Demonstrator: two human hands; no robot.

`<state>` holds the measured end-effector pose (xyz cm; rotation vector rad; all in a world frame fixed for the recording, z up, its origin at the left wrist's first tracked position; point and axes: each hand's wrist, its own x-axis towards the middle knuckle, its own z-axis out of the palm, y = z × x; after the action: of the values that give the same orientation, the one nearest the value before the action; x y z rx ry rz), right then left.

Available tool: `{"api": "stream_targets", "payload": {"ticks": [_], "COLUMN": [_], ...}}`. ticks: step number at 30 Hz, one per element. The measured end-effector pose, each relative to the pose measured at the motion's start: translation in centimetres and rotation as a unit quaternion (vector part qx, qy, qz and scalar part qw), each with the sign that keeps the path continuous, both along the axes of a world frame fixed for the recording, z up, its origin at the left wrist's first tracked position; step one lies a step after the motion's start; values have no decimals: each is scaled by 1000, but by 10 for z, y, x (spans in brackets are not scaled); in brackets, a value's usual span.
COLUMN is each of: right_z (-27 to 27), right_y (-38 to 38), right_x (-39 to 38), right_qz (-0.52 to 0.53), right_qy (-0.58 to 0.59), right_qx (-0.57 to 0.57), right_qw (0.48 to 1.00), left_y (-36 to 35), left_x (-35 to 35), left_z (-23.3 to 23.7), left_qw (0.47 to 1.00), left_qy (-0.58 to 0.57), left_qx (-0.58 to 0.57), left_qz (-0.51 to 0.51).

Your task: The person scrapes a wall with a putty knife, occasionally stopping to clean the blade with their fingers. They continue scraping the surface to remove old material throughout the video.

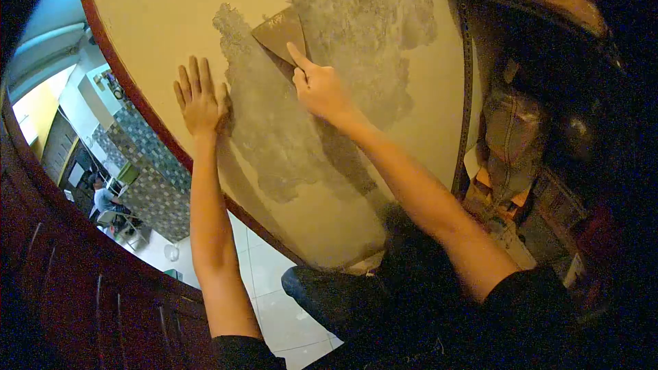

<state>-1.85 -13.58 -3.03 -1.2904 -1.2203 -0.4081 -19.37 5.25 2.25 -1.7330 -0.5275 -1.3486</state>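
A cream-coloured wall (164,7) fills the middle of the view, with a large rough grey patch (274,123) spread over it. In my right hand (322,89) is a wide-bladed putty knife (282,33), its blade lying against the upper part of the grey patch. The index finger stretches along the blade while the other fingers curl round the handle, which is mostly hidden. My left hand (203,104) lies flat on the wall, fingers spread, just left of the patch.
A dark red frame (144,103) borders the wall on the left. Beyond it, a person (106,199) sits in a tiled room. A dark bag (510,137) and loose items stand at right. White floor tiles (281,315) show below, beside my knee (315,291).
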Motion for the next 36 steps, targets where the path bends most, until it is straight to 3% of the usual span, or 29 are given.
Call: {"api": "stream_targets", "payload": {"ticks": [8, 15, 21, 26, 32, 36], "right_z": [1, 18, 1, 40, 20, 37], "right_y": [-4, -17, -9, 5, -8, -10], "right_x": [-21, -29, -32, -25, -31, -30], "right_qz": [-259, -255, -240, -251, -256, -243], "right_qy": [-86, -107, -66, -74, -75, -80], "right_qx": [-103, -165, -154, -83, -129, -129], "right_qw": [957, 947, 956, 962, 955, 958], "left_y": [-5, -7, -7, -5, -12, -7], "left_x": [-6, -6, -7, -5, -6, -7], "left_z": [-5, -6, -8, -7, -8, -8], "left_qw": [1000, 1000, 1000, 1000, 1000, 1000], "left_qy": [-8, -14, -18, -19, -20, -18], "left_qx": [-6, -8, -9, -2, -13, -2], "left_qz": [2, 14, 9, 1, -10, 0]}}
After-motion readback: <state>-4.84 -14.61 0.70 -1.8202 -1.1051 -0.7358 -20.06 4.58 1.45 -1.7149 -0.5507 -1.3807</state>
